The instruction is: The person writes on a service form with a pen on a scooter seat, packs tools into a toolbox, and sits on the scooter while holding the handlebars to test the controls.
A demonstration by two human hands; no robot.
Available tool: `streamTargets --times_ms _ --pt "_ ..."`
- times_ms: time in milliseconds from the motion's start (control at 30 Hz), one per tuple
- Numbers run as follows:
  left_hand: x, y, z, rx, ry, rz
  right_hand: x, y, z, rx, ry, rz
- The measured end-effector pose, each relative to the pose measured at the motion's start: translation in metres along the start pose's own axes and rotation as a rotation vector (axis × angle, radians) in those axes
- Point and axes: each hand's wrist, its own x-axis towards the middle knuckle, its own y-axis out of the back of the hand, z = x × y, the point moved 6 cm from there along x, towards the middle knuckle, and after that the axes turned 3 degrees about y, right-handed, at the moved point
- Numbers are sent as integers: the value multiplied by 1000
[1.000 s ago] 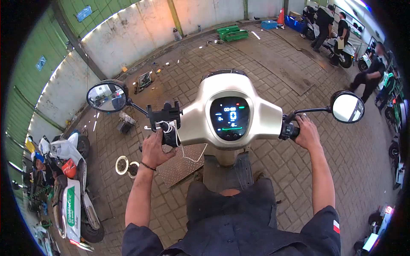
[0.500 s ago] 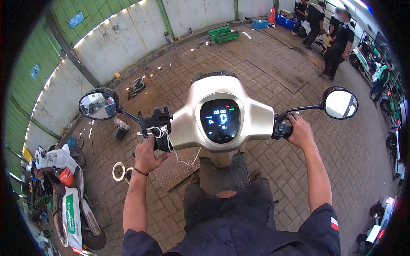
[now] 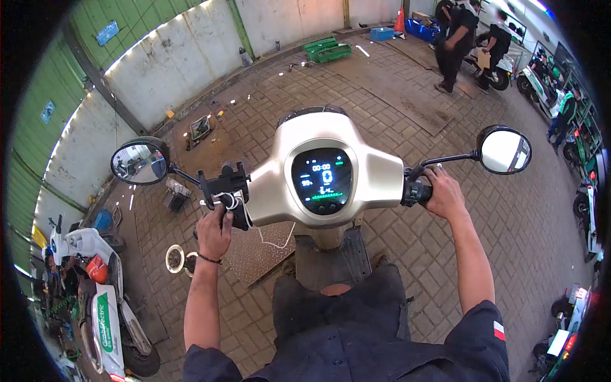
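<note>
A pale gold electric scooter (image 3: 262,197) stands in front of me, its round dashboard display (image 3: 321,181) lit with digits, a percentage reading and a green bar. My left hand (image 3: 213,234) is closed round the left handlebar grip, its thumb up by the switch block. Just above that hand sit a black phone holder (image 3: 223,183) and a white cable (image 3: 234,201). My right hand (image 3: 444,193) is wrapped round the black right handlebar grip (image 3: 425,193), beside the right switch block (image 3: 412,191). A left mirror (image 3: 140,162) and a right mirror (image 3: 505,151) stick out on stalks.
White-and-green scooters stand at the left (image 3: 105,318) and along the right side. Several people (image 3: 459,38) are at the back right near a blue crate (image 3: 422,30). A green toolbox (image 3: 328,49), an orange cone (image 3: 400,22) and a metal plate (image 3: 261,251) lie or stand on the brick floor.
The display has gained readings and a green bar. My left thumb has moved up from beside the grip to the switch block. People at the back right have shifted position.
</note>
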Motion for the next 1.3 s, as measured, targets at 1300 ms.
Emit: streamTargets --times_ms 1300 --pt "-5 -5 5 120 -114 -26 -15 -6 -19 132 152 234"
